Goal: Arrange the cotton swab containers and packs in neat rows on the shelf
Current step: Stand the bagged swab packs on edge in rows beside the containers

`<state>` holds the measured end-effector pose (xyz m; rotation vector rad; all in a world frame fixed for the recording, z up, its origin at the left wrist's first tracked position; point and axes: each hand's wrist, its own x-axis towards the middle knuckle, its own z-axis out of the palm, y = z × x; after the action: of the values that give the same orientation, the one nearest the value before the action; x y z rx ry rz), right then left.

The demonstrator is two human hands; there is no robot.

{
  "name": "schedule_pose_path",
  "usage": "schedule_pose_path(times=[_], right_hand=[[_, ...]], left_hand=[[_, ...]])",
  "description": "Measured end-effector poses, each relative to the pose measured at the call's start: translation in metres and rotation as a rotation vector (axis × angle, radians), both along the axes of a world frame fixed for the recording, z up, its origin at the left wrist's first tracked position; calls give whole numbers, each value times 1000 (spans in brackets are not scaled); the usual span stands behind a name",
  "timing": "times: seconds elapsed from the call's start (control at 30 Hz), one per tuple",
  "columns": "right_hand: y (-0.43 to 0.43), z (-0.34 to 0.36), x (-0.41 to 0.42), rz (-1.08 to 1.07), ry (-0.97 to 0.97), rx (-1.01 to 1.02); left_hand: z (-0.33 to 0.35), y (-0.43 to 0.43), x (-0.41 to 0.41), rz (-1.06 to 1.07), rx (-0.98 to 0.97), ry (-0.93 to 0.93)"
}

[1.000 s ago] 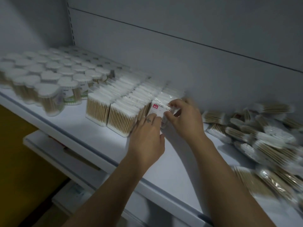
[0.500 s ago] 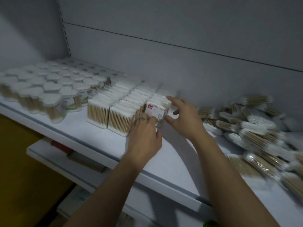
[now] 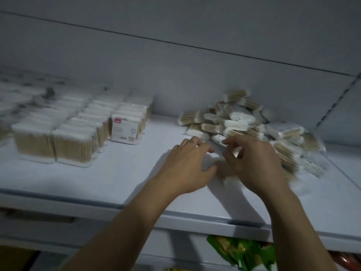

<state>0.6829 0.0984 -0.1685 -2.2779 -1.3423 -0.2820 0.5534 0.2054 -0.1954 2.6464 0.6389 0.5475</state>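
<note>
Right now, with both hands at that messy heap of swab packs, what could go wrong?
1. The loose pile is heaped unevenly; pulling a pack from its near edge, where the left hand and right hand work, may send others sliding toward the front edge of the shelf.
2. The labelled pack stands at the front of the neat rows; setting the next pack against it carelessly could topple it.

Shop. White metal display shelf with a back panel and a slotted upright. Dozens of identical swab packs stand in rows, the front one with a printed retail label. Loose heap of more packs to the right. Green bag of goods on the lower level.
</note>
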Motion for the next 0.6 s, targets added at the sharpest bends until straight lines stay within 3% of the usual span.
schedule_pose_path(times=[0.17, 0.27, 0.43, 0.6], right_hand=[[-29, -22, 4, -85, -24, -135], [-33, -34, 3, -61, 4, -107], [-39, -29, 6, 171, 118, -38], [-11, -22, -2, 303, -35, 11]], left_hand=[[-17, -16, 24, -156, 0, 141], [-22, -15, 27, -168, 20, 158], [-16, 2, 12, -132, -122, 14], [-8, 18, -12, 45, -363, -253]])
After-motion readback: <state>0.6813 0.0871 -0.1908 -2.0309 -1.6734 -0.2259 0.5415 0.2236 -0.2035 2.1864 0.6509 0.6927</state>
